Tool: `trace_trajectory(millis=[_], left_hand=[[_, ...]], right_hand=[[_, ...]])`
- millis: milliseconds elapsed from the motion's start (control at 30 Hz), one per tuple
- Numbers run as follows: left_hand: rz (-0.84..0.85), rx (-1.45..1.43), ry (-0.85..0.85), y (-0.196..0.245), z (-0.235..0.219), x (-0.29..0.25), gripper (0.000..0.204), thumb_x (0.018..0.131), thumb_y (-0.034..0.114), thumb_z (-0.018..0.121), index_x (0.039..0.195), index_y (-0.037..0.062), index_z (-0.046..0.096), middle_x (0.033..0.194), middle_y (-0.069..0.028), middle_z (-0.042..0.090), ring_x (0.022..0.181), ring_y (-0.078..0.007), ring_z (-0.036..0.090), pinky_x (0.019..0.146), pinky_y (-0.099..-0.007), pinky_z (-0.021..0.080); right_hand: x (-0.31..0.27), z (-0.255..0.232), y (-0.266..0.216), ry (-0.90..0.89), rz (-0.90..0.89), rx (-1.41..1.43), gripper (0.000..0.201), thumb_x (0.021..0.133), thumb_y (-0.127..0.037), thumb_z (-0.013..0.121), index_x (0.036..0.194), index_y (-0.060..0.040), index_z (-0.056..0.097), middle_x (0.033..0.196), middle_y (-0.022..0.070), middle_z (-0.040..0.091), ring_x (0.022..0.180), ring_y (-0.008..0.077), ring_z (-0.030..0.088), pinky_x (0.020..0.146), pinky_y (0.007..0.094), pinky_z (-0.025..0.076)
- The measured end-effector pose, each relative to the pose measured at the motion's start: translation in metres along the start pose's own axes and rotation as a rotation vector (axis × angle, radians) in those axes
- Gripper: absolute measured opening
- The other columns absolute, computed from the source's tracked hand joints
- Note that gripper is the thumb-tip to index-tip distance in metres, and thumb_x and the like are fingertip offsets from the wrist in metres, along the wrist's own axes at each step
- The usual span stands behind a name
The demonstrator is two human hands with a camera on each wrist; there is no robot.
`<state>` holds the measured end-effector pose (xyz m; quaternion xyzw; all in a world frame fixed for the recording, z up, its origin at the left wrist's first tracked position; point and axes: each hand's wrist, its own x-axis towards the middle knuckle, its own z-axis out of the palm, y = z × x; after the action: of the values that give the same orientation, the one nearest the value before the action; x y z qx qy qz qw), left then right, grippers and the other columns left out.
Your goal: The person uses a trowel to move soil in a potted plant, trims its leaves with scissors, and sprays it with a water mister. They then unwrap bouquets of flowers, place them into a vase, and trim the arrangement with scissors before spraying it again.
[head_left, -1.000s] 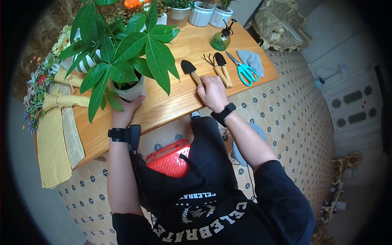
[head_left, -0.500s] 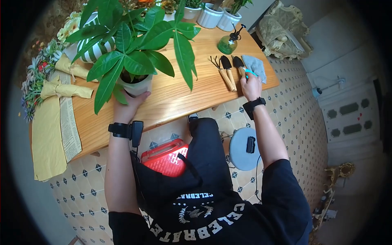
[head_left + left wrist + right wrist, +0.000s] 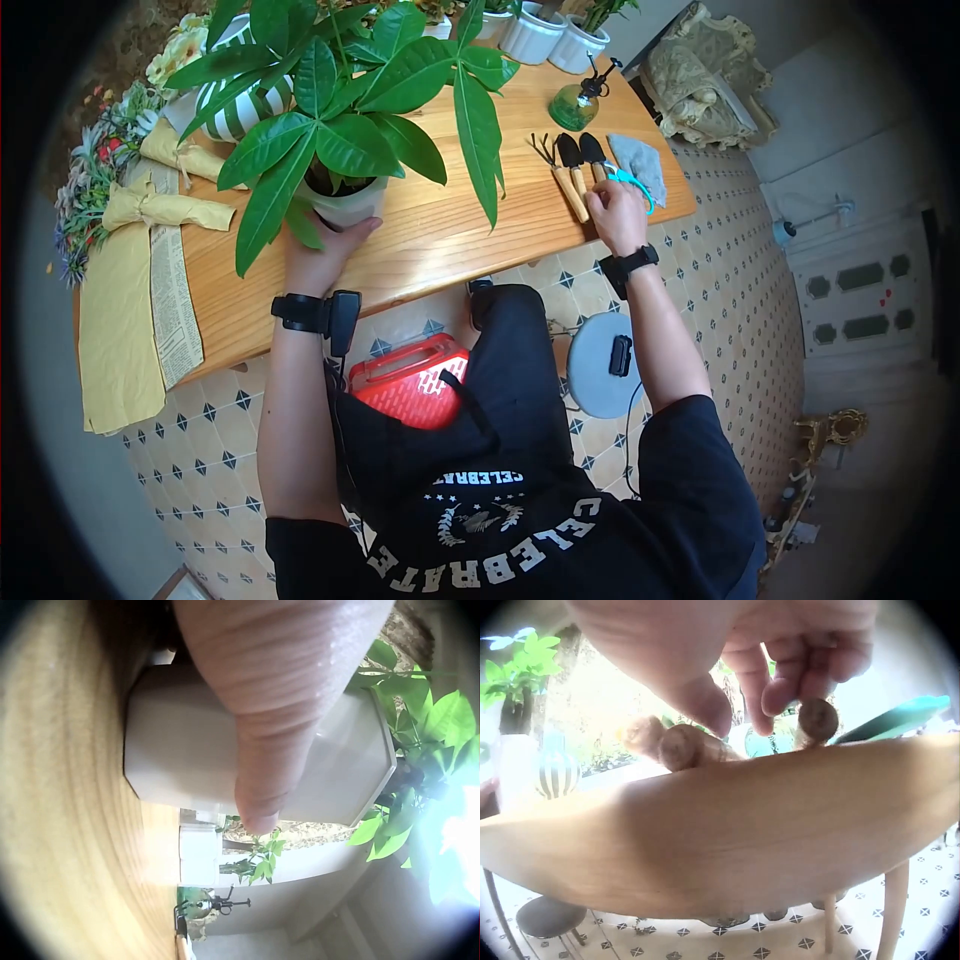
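My left hand grips the pale pot of a leafy green plant; in the left wrist view the thumb lies across the pot's side. My right hand is over the tool handles at the table's right, its thumb and fingers apart and loosely bent, close above the wooden handle ends. A small rake, a black trowel and another trowel lie side by side. Turquoise-handled scissors lie partly behind the hand, beside a grey cloth.
A green spray bottle stands behind the tools, with white pots farther back. Wrapped bouquets and a striped vase are at the left. Below are a red case and a grey stool.
My right hand has moved right from the left side of the tools; the trowel it held now lies at their right, and its fingers have loosened. My left hand keeps its hold on the pot.
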<state>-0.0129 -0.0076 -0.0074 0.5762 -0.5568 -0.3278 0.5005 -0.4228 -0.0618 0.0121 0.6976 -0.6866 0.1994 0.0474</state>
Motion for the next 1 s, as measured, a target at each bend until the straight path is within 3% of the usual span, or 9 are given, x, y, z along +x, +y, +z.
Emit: trace_trajectory(millis=[167, 300, 433, 500, 567, 667, 800, 900, 1000], left_hand=[[0.015, 0.021, 0.026, 0.005, 0.001, -0.002, 0.063, 0.064, 0.024, 0.085, 0.111, -0.0066, 0.056, 0.110, -0.0178, 0.065, 0.100, -0.0264, 0.063, 0.088, -0.0351, 0.049], [0.023, 0.039, 0.030, 0.008, 0.000, -0.003, 0.063, 0.064, 0.026, 0.085, 0.111, -0.0057, 0.057, 0.109, -0.0173, 0.065, 0.099, -0.0266, 0.063, 0.088, -0.0356, 0.049], [0.064, 0.089, 0.031, 0.005, 0.001, -0.001, 0.066, 0.063, 0.029, 0.086, 0.113, -0.0035, 0.057, 0.109, -0.0157, 0.066, 0.100, -0.0261, 0.063, 0.089, -0.0361, 0.049], [0.093, 0.081, 0.046, -0.002, 0.000, -0.001, 0.068, 0.063, 0.032, 0.086, 0.115, -0.0022, 0.057, 0.108, -0.0148, 0.066, 0.100, -0.0254, 0.063, 0.088, -0.0358, 0.049], [0.135, 0.031, 0.074, -0.009, 0.002, 0.002, 0.070, 0.063, 0.034, 0.086, 0.116, -0.0009, 0.056, 0.107, -0.0137, 0.066, 0.099, -0.0245, 0.063, 0.087, -0.0350, 0.050], [0.121, -0.028, 0.062, -0.028, 0.005, 0.006, 0.071, 0.063, 0.036, 0.086, 0.117, 0.0008, 0.056, 0.105, -0.0120, 0.065, 0.096, -0.0213, 0.063, 0.084, -0.0338, 0.051], [0.136, 0.029, 0.099, -0.019, 0.003, 0.002, 0.071, 0.062, 0.038, 0.086, 0.116, 0.0027, 0.056, 0.101, -0.0103, 0.065, 0.090, -0.0185, 0.063, 0.080, -0.0325, 0.051], [0.047, -0.008, 0.009, 0.001, -0.004, -0.003, 0.076, 0.064, 0.026, 0.086, 0.122, -0.0036, 0.048, 0.118, -0.0160, 0.060, 0.108, -0.0242, 0.058, 0.095, -0.0352, 0.045], [0.009, 0.030, 0.027, 0.001, -0.005, -0.003, 0.079, 0.065, 0.027, 0.086, 0.126, -0.0029, 0.044, 0.119, -0.0162, 0.059, 0.109, -0.0241, 0.058, 0.095, -0.0343, 0.045]], right_hand=[[0.004, 0.005, -0.013, -0.062, 0.027, -0.033, 0.028, 0.073, -0.031, 0.070, 0.074, -0.0028, 0.068, 0.077, 0.0173, 0.066, 0.075, 0.0343, 0.064, 0.069, 0.0437, 0.050], [0.018, 0.004, -0.015, -0.100, 0.085, -0.167, 0.028, 0.076, -0.030, 0.064, 0.077, -0.0022, 0.067, 0.077, 0.0212, 0.066, 0.074, 0.0349, 0.065, 0.069, 0.0443, 0.052], [0.031, 0.002, -0.001, 0.116, 0.158, -0.115, 0.033, 0.078, -0.032, 0.061, 0.089, -0.0014, 0.065, 0.080, 0.0232, 0.066, 0.077, 0.0393, 0.064, 0.070, 0.0466, 0.051], [0.030, -0.015, -0.008, 0.102, 0.207, -0.062, 0.037, 0.083, -0.035, 0.059, 0.094, -0.0002, 0.062, 0.083, 0.0248, 0.065, 0.081, 0.0408, 0.064, 0.071, 0.0470, 0.050], [0.035, -0.011, 0.006, 0.105, 0.169, 0.145, 0.033, 0.089, -0.032, 0.058, 0.094, 0.0005, 0.060, 0.073, 0.0171, 0.065, 0.069, 0.0300, 0.064, 0.063, 0.0399, 0.048], [0.019, -0.012, -0.026, 0.059, 0.089, 0.866, 0.014, 0.094, -0.013, 0.055, 0.101, -0.0014, 0.056, 0.071, -0.0013, 0.051, 0.059, 0.0052, 0.043, 0.052, 0.0222, 0.035], [-0.022, -0.014, -0.096, -0.135, 0.109, 1.242, 0.017, 0.094, -0.012, 0.053, 0.110, -0.0048, 0.050, 0.075, 0.0022, 0.056, 0.063, 0.0070, 0.049, 0.056, 0.0206, 0.039], [-0.045, -0.004, -0.126, -0.252, 0.129, 1.535, 0.020, 0.094, -0.012, 0.053, 0.112, -0.0078, 0.049, 0.083, 0.0051, 0.059, 0.068, 0.0104, 0.052, 0.058, 0.0226, 0.040], [-0.059, -0.007, -0.130, -0.314, 0.154, 1.719, 0.023, 0.094, -0.015, 0.054, 0.115, -0.0080, 0.050, 0.085, 0.0064, 0.057, 0.073, 0.0126, 0.052, 0.062, 0.0253, 0.041]])
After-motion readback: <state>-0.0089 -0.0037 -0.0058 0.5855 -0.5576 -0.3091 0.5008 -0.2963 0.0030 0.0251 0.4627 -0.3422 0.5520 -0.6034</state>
